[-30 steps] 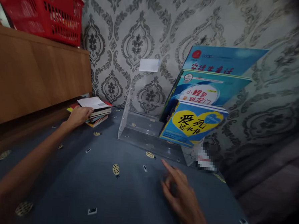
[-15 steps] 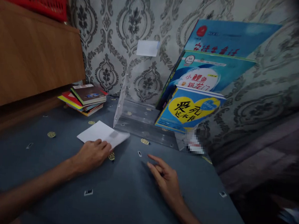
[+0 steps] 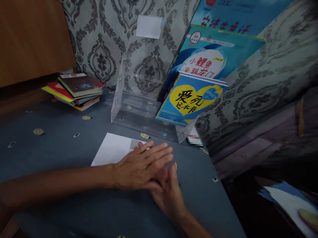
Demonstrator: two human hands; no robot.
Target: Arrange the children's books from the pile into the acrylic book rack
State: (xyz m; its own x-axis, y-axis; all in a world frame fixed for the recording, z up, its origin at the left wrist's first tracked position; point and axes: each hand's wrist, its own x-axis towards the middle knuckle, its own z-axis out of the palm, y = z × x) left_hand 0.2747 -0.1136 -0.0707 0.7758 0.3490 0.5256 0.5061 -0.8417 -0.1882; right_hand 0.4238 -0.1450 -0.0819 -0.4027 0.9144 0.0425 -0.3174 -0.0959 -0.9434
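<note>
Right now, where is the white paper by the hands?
The white paper lies left of centre in the head view, between the clear stand and the hands.

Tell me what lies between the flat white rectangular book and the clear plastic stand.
In the head view, just a strip of blue-grey patterned tablecloth, with a printed yellow pineapple, lies between the flat white rectangular book and the clear plastic stand.

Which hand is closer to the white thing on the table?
Left. The left hand overlaps the white thing in view, at its lower right; the right hand is mostly farther right.
</note>
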